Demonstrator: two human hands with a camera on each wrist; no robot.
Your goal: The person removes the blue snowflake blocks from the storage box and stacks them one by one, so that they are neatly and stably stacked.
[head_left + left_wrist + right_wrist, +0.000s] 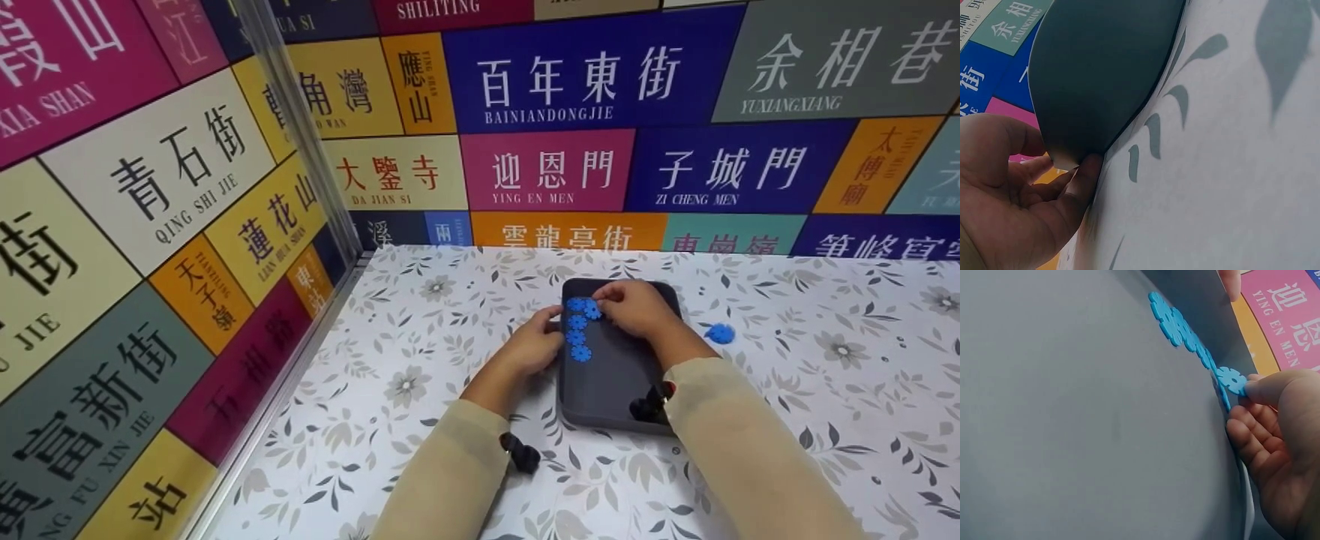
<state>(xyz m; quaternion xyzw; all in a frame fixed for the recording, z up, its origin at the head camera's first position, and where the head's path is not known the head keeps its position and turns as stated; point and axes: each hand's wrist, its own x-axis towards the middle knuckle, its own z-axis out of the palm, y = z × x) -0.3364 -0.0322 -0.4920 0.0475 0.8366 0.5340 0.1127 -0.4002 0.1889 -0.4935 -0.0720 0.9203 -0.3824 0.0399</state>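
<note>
A dark grey tray (pixel 615 379) lies on the table, with several blue snowflake discs (pixel 580 352) in a column along its left side. My right hand (pixel 637 307) is over the far part of the tray. Between thumb and index finger it pinches a blue snowflake disc (pixel 1232 380), which stands tilted by the joined discs (pixel 1168 320) in the right wrist view. At the tray's left wall is my left hand (pixel 531 346). Seen from the left wrist, its thumb and fingers hold the tray's outer wall (pixel 1100 73); the tray's inside is hidden there.
One loose blue snowflake disc (pixel 721 333) lies on the table right of the tray. A floral cloth (pixel 810 420) covers the table. Walls with coloured street-name panels (pixel 555 172) stand behind and at left. Black wrist devices (pixel 521 454) sit at both sleeves.
</note>
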